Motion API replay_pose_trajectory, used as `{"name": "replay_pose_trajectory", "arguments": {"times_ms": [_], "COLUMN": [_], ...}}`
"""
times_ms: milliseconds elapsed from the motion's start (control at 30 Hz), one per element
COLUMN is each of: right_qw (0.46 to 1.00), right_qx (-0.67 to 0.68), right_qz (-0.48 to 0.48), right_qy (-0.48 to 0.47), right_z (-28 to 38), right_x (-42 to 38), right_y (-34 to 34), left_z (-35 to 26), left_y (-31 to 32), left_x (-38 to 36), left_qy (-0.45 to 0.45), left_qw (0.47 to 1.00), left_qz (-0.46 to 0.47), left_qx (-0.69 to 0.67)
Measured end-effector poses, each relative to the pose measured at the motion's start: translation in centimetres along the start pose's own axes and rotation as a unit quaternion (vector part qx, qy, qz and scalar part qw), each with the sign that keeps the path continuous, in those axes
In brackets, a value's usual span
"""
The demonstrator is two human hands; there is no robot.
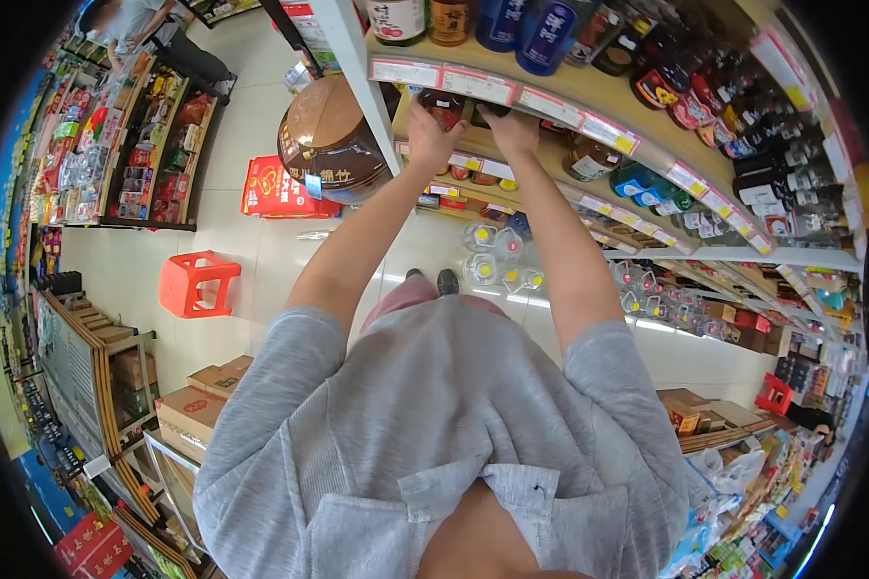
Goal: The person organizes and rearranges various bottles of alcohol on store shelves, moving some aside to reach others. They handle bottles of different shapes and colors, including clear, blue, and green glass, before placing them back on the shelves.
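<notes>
Both arms reach forward into the upper shelf, under its price-tag strip. My left hand (pixel 434 137) is closed around the side of a dark bottle (pixel 443 108) with a reddish label. Just to the right, my right hand (pixel 512 131) reaches in at the same level, its fingers curled against another dark bottle (pixel 490 109). The shelf edge and the hand hide most of that second bottle. A brown bottle with a pale label (pixel 590 158) stands further right on the same level.
Above stand blue bottles (pixel 547 37). Lower down are shelves of jars and, on the floor, clear jugs with yellow labels (pixel 484 268). A big brown jar (pixel 333 135), red bags (pixel 278 190) and a red stool (pixel 200 284) are at left. Another person (pixel 154 39) stands far left.
</notes>
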State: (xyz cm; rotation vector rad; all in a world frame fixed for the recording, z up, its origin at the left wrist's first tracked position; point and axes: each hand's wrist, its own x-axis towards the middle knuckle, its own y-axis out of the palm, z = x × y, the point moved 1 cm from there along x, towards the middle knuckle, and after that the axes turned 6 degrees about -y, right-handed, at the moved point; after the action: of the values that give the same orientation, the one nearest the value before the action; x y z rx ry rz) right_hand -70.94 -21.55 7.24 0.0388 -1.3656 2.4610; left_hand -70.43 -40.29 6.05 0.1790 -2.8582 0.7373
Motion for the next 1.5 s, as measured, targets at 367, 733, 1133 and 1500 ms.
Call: {"name": "replay_pose_trajectory", "arguments": {"times_ms": [367, 733, 1133, 1500], "right_qw": [0.995, 0.980, 0.932, 0.934], "right_qx": [0.019, 0.151, 0.327, 0.332], "right_qz": [-0.095, -0.128, -0.153, -0.109], "right_qy": [0.010, -0.012, -0.023, 0.078], "right_z": [-0.7, 2.9, 10.4, 3.5], "right_x": [0.9, -14.8, -14.9, -22.1], "right_y": [3.7, 3.4, -6.8, -5.6], "left_z": [0.7, 1.6, 1.1, 3.3], "left_y": [-1.4, -2.4, -0.5, 0.0], "left_x": [0.5, 0.7, 1.2, 1.9], "left_qy": [-0.013, 0.011, 0.035, 0.076], "left_qw": [0.999, 0.998, 0.999, 0.997], "left_qz": [0.024, 0.064, 0.025, 0.024], "left_qx": [-0.026, -0.002, -0.022, -0.014]}}
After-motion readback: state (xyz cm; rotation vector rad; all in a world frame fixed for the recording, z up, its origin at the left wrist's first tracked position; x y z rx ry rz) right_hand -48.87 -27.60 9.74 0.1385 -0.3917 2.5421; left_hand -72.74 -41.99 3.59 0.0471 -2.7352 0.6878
